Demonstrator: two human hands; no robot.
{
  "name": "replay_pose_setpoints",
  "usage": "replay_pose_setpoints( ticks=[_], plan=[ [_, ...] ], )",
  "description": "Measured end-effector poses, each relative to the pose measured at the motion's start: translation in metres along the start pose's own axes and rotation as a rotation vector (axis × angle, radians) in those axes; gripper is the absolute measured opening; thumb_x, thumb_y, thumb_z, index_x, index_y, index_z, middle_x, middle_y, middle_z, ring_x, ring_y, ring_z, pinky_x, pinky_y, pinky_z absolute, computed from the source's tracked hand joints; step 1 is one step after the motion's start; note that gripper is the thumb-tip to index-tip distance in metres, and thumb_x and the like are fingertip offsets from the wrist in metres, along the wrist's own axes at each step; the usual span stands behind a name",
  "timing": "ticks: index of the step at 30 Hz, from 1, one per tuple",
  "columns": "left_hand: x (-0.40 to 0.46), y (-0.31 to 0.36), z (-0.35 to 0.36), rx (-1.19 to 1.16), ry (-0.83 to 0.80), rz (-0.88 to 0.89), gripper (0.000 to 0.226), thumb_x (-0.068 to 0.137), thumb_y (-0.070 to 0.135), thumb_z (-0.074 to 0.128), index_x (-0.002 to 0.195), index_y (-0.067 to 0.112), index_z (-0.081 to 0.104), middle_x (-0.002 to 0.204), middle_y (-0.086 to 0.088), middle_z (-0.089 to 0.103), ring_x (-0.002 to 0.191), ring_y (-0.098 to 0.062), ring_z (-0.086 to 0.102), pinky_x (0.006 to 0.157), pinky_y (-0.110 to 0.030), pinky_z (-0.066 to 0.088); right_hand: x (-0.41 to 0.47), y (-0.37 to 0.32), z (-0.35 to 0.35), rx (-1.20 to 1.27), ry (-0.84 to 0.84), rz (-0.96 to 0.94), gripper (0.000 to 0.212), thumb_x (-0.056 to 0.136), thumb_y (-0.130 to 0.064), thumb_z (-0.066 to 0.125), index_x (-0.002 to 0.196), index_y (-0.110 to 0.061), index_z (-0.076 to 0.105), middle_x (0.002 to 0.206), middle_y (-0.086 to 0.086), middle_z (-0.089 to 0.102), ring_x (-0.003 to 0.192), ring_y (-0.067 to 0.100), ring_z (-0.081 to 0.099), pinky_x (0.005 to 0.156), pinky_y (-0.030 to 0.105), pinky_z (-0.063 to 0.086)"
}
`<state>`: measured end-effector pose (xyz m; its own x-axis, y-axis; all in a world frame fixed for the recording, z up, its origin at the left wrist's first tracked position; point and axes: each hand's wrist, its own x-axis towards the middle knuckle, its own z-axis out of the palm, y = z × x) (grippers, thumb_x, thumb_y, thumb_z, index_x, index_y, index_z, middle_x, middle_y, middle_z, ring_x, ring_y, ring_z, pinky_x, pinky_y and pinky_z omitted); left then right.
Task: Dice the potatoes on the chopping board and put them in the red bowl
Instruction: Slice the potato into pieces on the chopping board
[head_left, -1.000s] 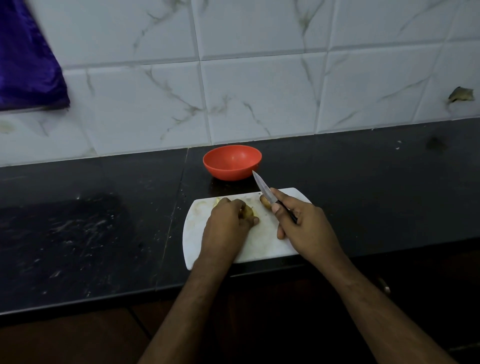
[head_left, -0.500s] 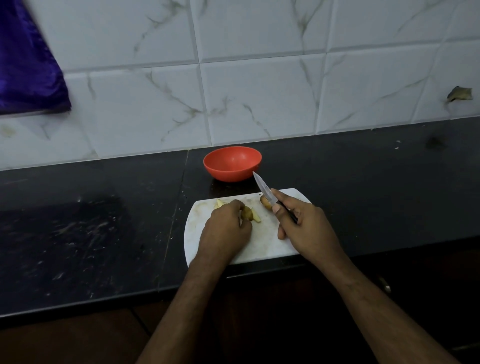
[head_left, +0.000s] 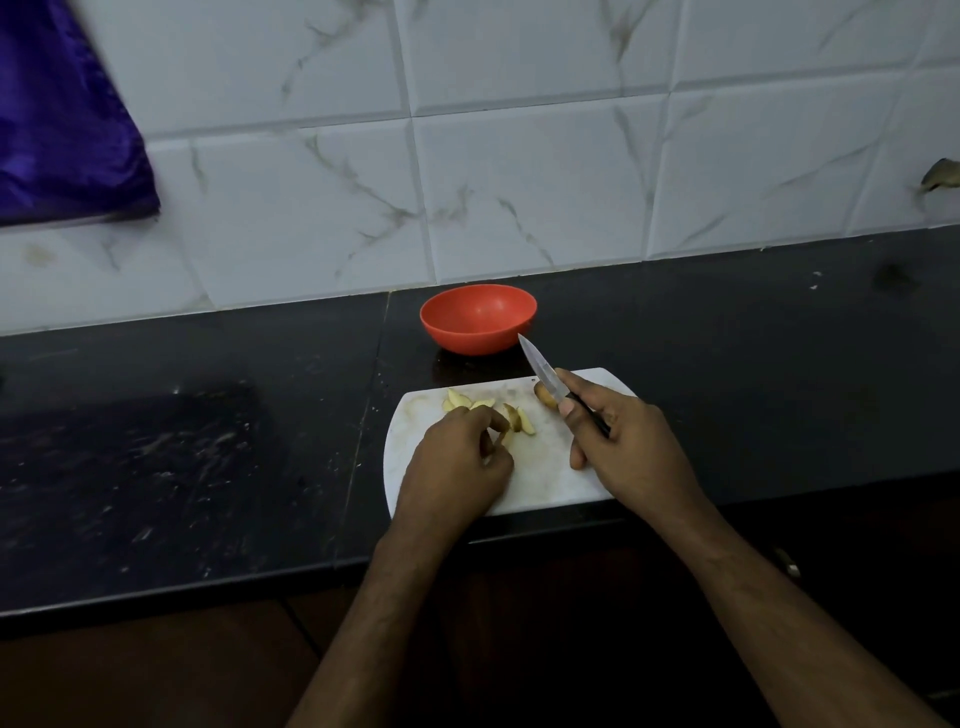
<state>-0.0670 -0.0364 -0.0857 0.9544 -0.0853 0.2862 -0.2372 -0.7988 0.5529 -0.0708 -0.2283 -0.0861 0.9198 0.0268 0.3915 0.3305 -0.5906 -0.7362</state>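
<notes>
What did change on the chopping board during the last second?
The left hand drew back toward the person, uncovering potato pieces it had covered. The right hand still holds the knife raised; the red bowl and chopping board stayed put.

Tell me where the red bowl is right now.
In the head view the red bowl sits on the black counter near the tiled wall, just beyond the chopping board's far edge, with the knife tip beside it.

Bowl (head_left: 478, 318) stands behind the chopping board (head_left: 540, 473); potato pieces (head_left: 511, 414) lie on it.
</notes>
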Motion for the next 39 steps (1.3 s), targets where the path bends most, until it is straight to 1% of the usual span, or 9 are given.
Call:
replay_pose_setpoints(
  ticks=[4,10,12,15,19,22,26,30,39],
  plan=[
    [-0.004,-0.019,-0.013,0.021,0.062,-0.033,0.020,0.090,0.016,0.064,0.105,0.026,0.073,0.101,0.013,0.060,0.083,-0.004,0.057,0.072,-0.019,0.047,0.001,-0.001,0.001,-0.031,-0.009,0.006,0.040,0.101,-0.046,0.047,0.141,-0.044,0.049,0.062,-0.010,0.066,0.063,-0.003,0.061,0.060,0.011,0.037],
    [-0.010,-0.025,-0.014,-0.042,0.087,0.032,0.014,0.091,0.024,0.069,0.104,0.024,0.073,0.097,0.015,0.060,0.080,-0.001,0.056,0.066,-0.007,0.038,-0.003,-0.005,0.002,-0.091,0.007,-0.004,0.040,0.101,-0.045,0.048,0.141,-0.044,0.050,0.064,-0.008,0.065,0.063,-0.004,0.061,0.061,0.012,0.038],
    [-0.009,-0.025,-0.013,-0.031,0.096,0.029,0.013,0.092,0.023,0.068,0.104,0.022,0.072,0.096,0.014,0.059,0.080,-0.001,0.056,0.067,-0.009,0.040,-0.006,-0.009,0.004,-0.170,0.005,-0.030,0.039,0.101,-0.045,0.047,0.140,-0.048,0.049,0.073,-0.009,0.064,0.064,-0.001,0.062,0.062,0.015,0.046],
    [-0.008,-0.027,-0.011,-0.024,0.110,0.022,0.013,0.093,0.022,0.066,0.105,0.022,0.071,0.095,0.013,0.057,0.081,-0.001,0.055,0.072,-0.016,0.046,-0.015,-0.021,0.003,-0.277,-0.048,-0.010,0.039,0.099,-0.047,0.046,0.138,-0.052,0.049,0.076,-0.010,0.062,0.067,0.003,0.061,0.066,0.030,0.056],
    [-0.008,-0.028,-0.009,0.029,0.121,0.049,0.012,0.094,0.024,0.062,0.104,0.023,0.069,0.094,0.013,0.055,0.081,-0.005,0.055,0.074,-0.026,0.050,-0.037,-0.042,0.001,-0.328,-0.171,0.052,0.037,0.100,-0.043,0.047,0.136,-0.052,0.050,0.066,-0.013,0.063,0.062,0.001,0.062,0.063,0.027,0.056],
    [-0.007,-0.028,-0.005,0.060,0.131,0.086,0.012,0.094,0.024,0.060,0.103,0.020,0.067,0.097,0.009,0.057,0.085,-0.008,0.056,0.076,-0.032,0.052,-0.046,-0.054,0.001,-0.366,-0.220,0.074,0.039,0.101,-0.043,0.044,0.138,-0.051,0.048,0.071,-0.013,0.064,0.070,0.003,0.064,0.069,0.029,0.057],
    [-0.007,-0.026,-0.004,0.066,0.122,0.118,0.011,0.095,0.020,0.059,0.102,0.016,0.066,0.100,0.006,0.057,0.090,-0.011,0.054,0.078,-0.034,0.051,-0.048,-0.064,0.003,-0.434,-0.256,0.059,0.039,0.102,-0.041,0.040,0.140,-0.048,0.047,0.083,-0.011,0.065,0.070,0.004,0.057,0.063,0.022,0.049],
    [-0.007,-0.025,-0.004,0.072,0.113,0.133,0.011,0.095,0.017,0.057,0.103,0.014,0.065,0.101,0.004,0.057,0.094,-0.013,0.052,0.080,-0.035,0.049,-0.048,-0.073,0.004,-0.510,-0.268,0.039,0.041,0.103,-0.039,0.037,0.142,-0.049,0.044,0.093,-0.007,0.068,0.075,0.010,0.053,0.070,0.028,0.051],
    [-0.006,-0.027,-0.004,0.051,0.109,0.160,0.013,0.095,0.013,0.057,0.102,0.012,0.067,0.099,0.002,0.059,0.093,-0.014,0.052,0.076,-0.029,0.044,-0.040,-0.084,0.006,-0.591,-0.359,0.060,0.040,0.104,-0.035,0.037,0.143,-0.041,0.046,0.097,-0.002,0.068,0.084,0.014,0.062,0.072,0.032,0.056]
  ],
)
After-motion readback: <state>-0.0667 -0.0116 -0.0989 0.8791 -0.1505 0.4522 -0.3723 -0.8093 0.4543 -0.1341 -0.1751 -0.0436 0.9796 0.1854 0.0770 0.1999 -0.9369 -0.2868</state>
